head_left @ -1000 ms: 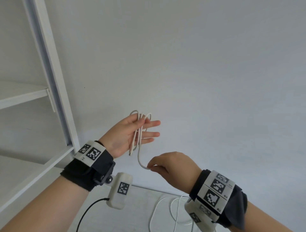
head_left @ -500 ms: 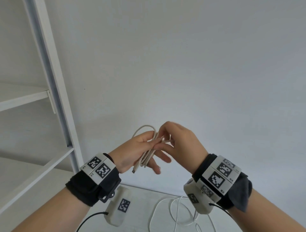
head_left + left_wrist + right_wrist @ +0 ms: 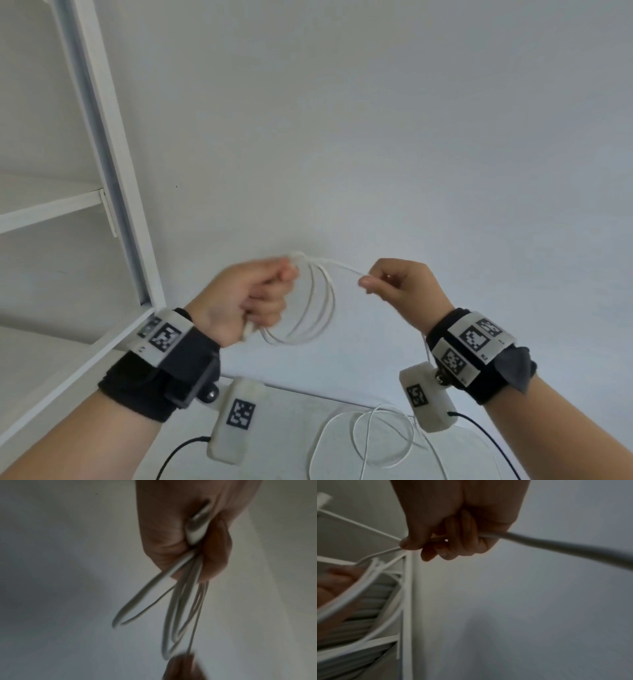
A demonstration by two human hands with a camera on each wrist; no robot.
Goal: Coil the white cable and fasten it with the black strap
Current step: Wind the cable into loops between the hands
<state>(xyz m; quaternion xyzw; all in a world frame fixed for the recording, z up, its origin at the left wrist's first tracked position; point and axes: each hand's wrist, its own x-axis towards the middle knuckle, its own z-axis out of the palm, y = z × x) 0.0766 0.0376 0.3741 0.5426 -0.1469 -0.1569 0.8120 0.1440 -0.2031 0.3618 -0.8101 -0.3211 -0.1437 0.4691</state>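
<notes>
My left hand (image 3: 255, 294) is curled into a fist round several loops of the white cable (image 3: 317, 301), held up in front of the wall. In the left wrist view the cable (image 3: 181, 608) hangs out of the fist (image 3: 187, 545) with a white plug end tucked in the palm. My right hand (image 3: 394, 284) pinches the free run of the cable a hand's width to the right. In the right wrist view the cable (image 3: 556, 545) passes through the curled fingers (image 3: 458, 540). Loose cable (image 3: 363, 442) trails down to the table. No black strap is in view.
A white shelf unit (image 3: 113, 192) stands at the left, its post close to my left wrist. A plain wall fills the background. The white table (image 3: 291, 431) lies below the hands, crossed by thin black leads from the wrist cameras.
The hands met at the loops half a second ago. Now my right hand has drawn away to the right along the cable, and my left hand has closed into a fist round the loops.
</notes>
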